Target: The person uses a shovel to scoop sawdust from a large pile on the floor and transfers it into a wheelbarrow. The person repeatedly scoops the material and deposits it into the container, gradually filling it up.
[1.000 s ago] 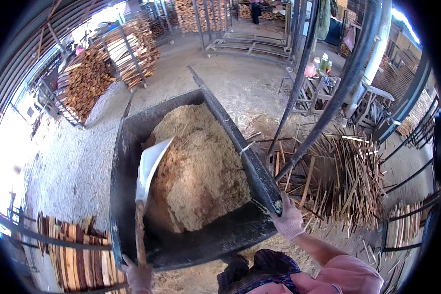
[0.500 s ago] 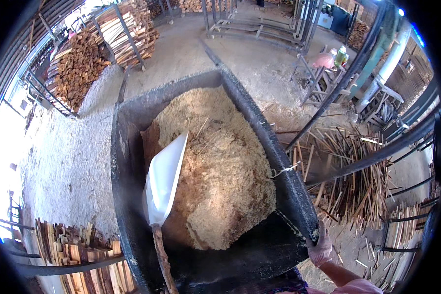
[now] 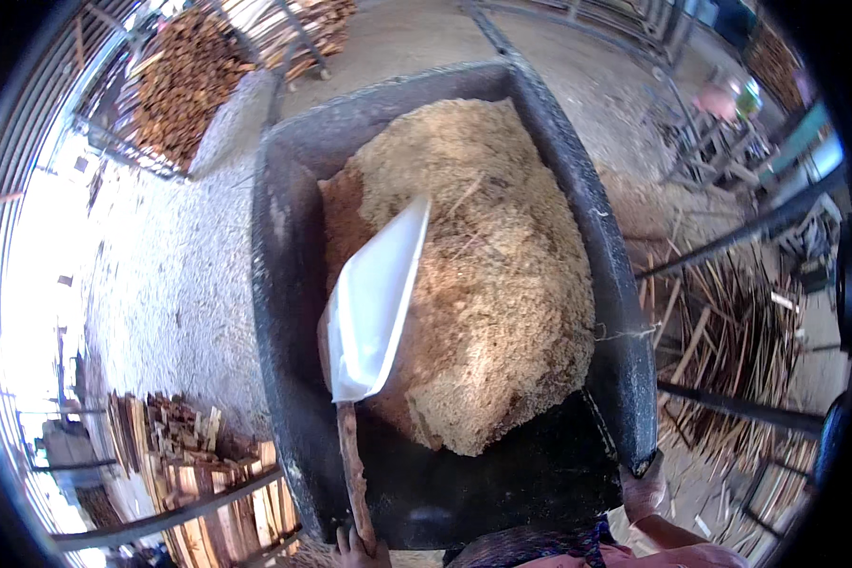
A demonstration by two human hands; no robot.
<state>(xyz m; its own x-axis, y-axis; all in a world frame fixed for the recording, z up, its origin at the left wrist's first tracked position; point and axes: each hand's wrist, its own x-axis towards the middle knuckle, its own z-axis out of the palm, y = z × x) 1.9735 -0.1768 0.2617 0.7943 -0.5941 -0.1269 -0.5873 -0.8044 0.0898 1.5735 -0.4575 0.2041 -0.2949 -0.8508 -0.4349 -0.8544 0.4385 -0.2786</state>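
shovel [image 3: 377, 303] blade now lies further over the sawdust [image 3: 483, 275], left hand [image 3: 358, 549] gripping its handle, right hand [image 3: 646, 492] clasping the bin [image 3: 625, 312] rim.

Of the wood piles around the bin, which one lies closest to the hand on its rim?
The loose scatter of thin sticks on the bin's right, beside the right hand. The other stacks sit left of the bin.

Bin: large dark grey, nearly black metal bin [image 3: 284, 284], dusty and scuffed along the rim.
Sawdust: tan, straw-yellow heap of sawdust [image 3: 502, 275], browner on the left flank.
Shovel: bright white scoop-shaped blade [image 3: 374, 303] on a reddish-brown wooden handle [image 3: 352, 473].
Floor: pale grey speckled concrete floor [image 3: 175, 275].
Sticks: brown and tan scattered wooden sticks [image 3: 729, 331].
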